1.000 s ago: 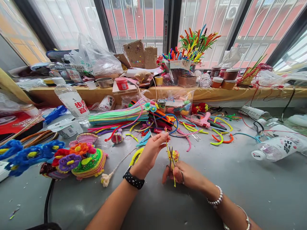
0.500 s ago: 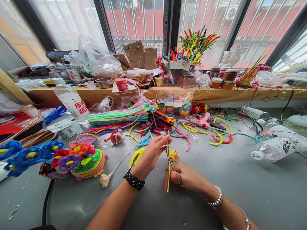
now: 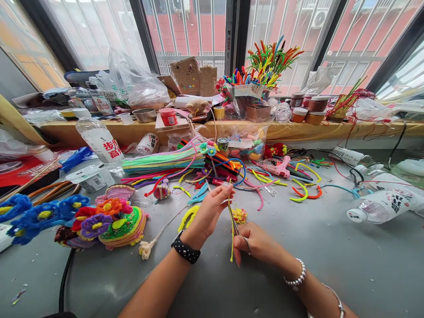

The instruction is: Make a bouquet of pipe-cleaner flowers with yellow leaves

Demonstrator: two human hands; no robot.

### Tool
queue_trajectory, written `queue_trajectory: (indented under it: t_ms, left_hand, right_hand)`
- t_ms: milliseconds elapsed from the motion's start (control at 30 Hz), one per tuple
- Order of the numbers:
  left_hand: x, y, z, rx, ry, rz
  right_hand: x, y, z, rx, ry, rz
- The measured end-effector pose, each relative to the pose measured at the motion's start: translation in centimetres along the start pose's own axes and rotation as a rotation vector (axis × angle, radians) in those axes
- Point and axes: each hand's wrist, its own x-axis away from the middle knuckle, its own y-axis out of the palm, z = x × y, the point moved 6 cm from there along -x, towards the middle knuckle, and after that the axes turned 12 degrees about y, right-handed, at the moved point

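Near the centre of the head view, my left hand (image 3: 212, 207) pinches the upper end of a thin yellow-green strip (image 3: 232, 247), which hangs down over the grey table. My right hand (image 3: 250, 240), to the right and lower, is closed round the handles of a pair of scissors (image 3: 235, 226). The blades point up alongside the strip; whether they touch it I cannot tell. Just behind the scissors lies a small yellow and pink fluffy ball (image 3: 240, 215). A bright yellow fuzzy loop (image 3: 188, 217) lies partly behind my left hand.
A bundle of pastel pipe cleaners (image 3: 162, 161) lies behind my hands. Fuzzy flowers (image 3: 96, 224) are at the left, with a cream flower (image 3: 145, 250) nearer. A pink glue gun (image 3: 281, 168) and plastic bottles (image 3: 380, 205) lie to the right. Jars and bags line the sill (image 3: 198, 128).
The fingers of my right hand have closed further on the scissors, and the blades look closer together. The strip's lower end has shifted slightly left and up.
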Motion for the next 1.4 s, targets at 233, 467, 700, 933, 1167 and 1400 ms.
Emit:
queue_trajectory:
  t_ms: [233,467,700,933,1167,1400]
  left_hand:
    - [-0.1,-0.2,0.0,0.021,0.013,0.017]
    - [-0.1,-0.2,0.2,-0.048,0.065,-0.005]
    - [-0.2,-0.4,-0.1,0.038,0.004,0.013]
    - [-0.2,-0.2,-0.1,0.097,-0.011,0.013]
    - [-0.1,-0.1,-0.1,0.071,-0.032,-0.003]
    - [0.3,0.3,-0.3,0.002,-0.061,-0.072]
  right_hand:
    - [-0.1,-0.3,-0.2,-0.019,0.037,0.051]
    - [-0.1,-0.7,0.0,-0.003,0.055,0.118]
    - [-0.2,-0.7,0.1,-0.027,0.074,0.117]
    - [-0.3,-0.6,0.9,-0.074,0.118,0.107]
    - [0.0,-0.6,-0.4,0.069,0.05,0.091]
    - [-0.1,-0.2,-0.3,0.156,0.036,0.066]
